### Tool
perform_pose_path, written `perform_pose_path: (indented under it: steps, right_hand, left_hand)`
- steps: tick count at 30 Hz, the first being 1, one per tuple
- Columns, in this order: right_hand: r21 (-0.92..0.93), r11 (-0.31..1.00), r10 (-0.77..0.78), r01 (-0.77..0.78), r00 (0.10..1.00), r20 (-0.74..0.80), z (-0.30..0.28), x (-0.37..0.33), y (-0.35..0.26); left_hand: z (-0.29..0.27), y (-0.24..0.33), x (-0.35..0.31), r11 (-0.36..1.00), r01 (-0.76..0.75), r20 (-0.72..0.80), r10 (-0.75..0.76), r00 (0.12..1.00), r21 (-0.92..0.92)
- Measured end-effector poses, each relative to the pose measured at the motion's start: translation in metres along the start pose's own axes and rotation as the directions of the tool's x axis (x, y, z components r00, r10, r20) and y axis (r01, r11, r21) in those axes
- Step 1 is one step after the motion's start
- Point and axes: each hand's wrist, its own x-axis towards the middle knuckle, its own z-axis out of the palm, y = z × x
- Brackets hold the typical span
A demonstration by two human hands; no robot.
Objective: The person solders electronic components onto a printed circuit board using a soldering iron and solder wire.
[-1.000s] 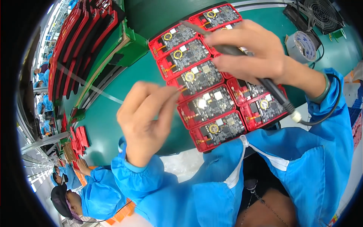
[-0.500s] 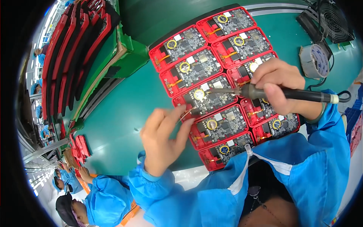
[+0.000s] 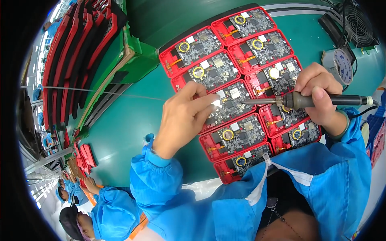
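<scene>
Above the green tabletop point(image 3: 120, 124), the bare right hand point(image 3: 319, 96) was curled firmly round a black-handled soldering iron with a slim metal tip point(image 3: 292, 100), thumb on one side and bent fingers on the other; the iron lay nearly level, its tip pointing left over a dark grey circuit board point(image 3: 231, 105); tip contact with the board could not be told; the board sat inside an open-topped red plastic case point(image 3: 250, 90), third from the far end in the left column, two columns of similar cases set side by side.

Bare left hand point(image 3: 183, 114) was bent at the wrist, back upward, fingers pointing right; thumb and index fingertips drawn near each other over the left part of the same board, beside a bright glint; whether they pinched anything could not be told; forearms extended from the lower side in blue sleeves point(image 3: 157, 176); a grey roll of tape point(image 3: 329, 66) stood beyond the right hand, near a black round-grilled fan point(image 3: 362, 26).
</scene>
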Motion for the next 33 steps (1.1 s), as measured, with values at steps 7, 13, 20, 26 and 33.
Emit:
perform_pose_path:
  steps: [7, 13, 20, 26, 33]
  right_hand:
    - [0.019, 1.000, 0.019, -0.019, 1.000, 0.018, -0.001, 0.001, 0.001]
    - [0.016, 1.000, 0.024, -0.025, 0.999, 0.031, -0.002, 0.001, 0.001]
    - [0.066, 0.998, 0.017, -0.019, 0.999, 0.037, 0.005, 0.001, 0.003]
    - [-0.020, 0.999, 0.028, -0.026, 0.996, 0.087, 0.015, 0.000, 0.009]
    - [-0.013, 0.998, 0.057, -0.056, 0.990, 0.126, 0.022, -0.002, 0.010]
  left_hand:
    - [0.003, 0.003, -0.005, 0.999, 0.013, -0.055, -0.010, 0.998, 0.046]
    - [0.005, 0.001, -0.004, 0.999, 0.030, -0.072, -0.028, 0.997, 0.016]
    - [0.004, 0.000, -0.009, 0.994, 0.047, -0.150, -0.061, 0.987, -0.095]
    - [-0.003, 0.006, -0.041, 0.920, 0.241, -0.283, -0.331, 0.900, -0.310]
    - [0.004, 0.027, -0.062, 0.986, 0.167, -0.311, -0.164, 0.936, -0.016]
